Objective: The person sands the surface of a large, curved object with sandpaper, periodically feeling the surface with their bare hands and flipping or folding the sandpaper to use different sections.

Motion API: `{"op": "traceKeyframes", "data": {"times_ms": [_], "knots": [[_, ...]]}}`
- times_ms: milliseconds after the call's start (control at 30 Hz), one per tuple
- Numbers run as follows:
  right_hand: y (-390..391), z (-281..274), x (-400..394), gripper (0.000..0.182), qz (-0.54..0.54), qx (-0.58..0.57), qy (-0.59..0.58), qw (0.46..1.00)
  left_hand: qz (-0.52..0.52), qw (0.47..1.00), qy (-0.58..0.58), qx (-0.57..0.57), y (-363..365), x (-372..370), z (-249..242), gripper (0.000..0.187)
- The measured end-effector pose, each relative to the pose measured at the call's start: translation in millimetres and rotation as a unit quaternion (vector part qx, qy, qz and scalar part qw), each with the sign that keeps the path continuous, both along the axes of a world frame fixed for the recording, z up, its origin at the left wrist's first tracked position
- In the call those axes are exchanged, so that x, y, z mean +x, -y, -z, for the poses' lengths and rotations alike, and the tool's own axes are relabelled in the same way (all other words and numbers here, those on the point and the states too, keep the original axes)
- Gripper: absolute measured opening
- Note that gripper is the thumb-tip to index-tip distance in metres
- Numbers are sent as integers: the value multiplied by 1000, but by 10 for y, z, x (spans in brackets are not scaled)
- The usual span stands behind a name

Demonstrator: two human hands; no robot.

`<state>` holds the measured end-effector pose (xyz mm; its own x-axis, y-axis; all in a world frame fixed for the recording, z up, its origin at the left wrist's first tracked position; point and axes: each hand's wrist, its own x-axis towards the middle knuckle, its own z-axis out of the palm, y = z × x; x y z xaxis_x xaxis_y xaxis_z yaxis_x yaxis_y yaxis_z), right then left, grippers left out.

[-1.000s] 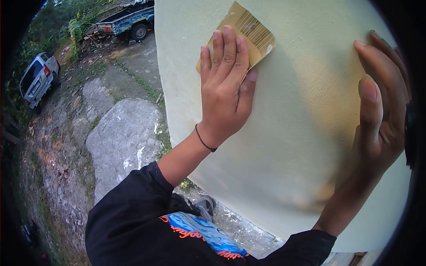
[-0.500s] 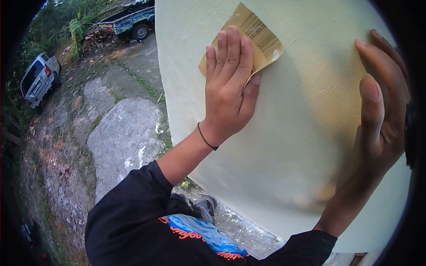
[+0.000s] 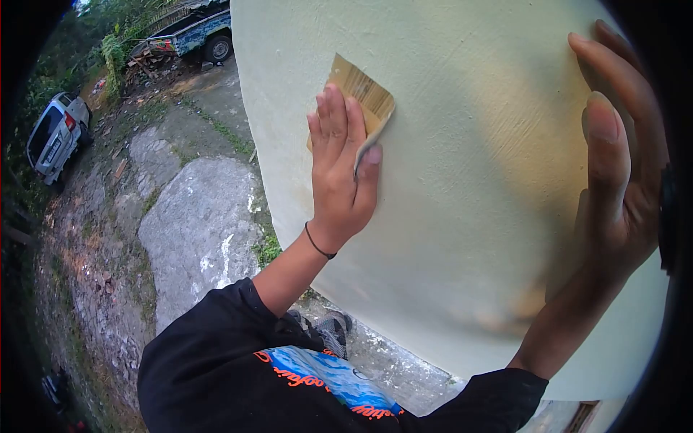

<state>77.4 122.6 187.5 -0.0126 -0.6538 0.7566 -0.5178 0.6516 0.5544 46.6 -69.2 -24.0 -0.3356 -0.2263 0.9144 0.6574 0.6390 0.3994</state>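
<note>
My left hand point(image 3: 337, 180) presses a tan sheet of sandpaper point(image 3: 364, 90) against the pale wall point(image 3: 447, 216). Its fingers lie together over the sheet, and the thumb pinches the curled right edge. Dark stripes mark the upper part of the paper, while its lower part is hidden under my fingers. At the right of the view, my right hand point(image 3: 621, 166) is up against the wall with its fingers stretched and thumb apart, holding nothing. Faint scratches and small bumps show on the wall between the hands.
Rough concrete paving point(image 3: 206, 224) and dirt spread out to the left. A silver car point(image 3: 58, 137) and a blue pickup truck point(image 3: 191, 36) stand farther back, near a heap of broken wood point(image 3: 144, 68). My shoe point(image 3: 332, 333) is near the wall's foot.
My left hand and the sandpaper have slid down and to the left along the wall. The right hand stays against the wall, and the view has shifted slightly.
</note>
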Motion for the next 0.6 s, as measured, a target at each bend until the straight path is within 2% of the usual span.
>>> {"op": "traceKeyframes", "data": {"times_ms": [67,133,267,300,367,533,600], "knots": [[19,18,6,33,1,-6,-2,1000,4,999,-28,31,83,-95,-318,49],[34,41,8,33,5,-13,-5,1000,-8,999,-36,22,17,-105,-317,52],[42,79,-10,33,-22,-42,32,998,10,998,44,-43,-530,249,483,61],[47,84,-11,33,-26,-44,34,998,30,994,80,-62,-534,350,581,62],[48,80,-9,32,-33,-49,31,998,3,994,68,-87,-456,295,699,58],[-15,-46,-9,32,-21,1,-1,1000,-14,1000,-9,-7,35,-116,-270,49],[-57,-150,6,32,16,91,-30,995,-12,998,-65,24,175,-231,-528,48]]}}
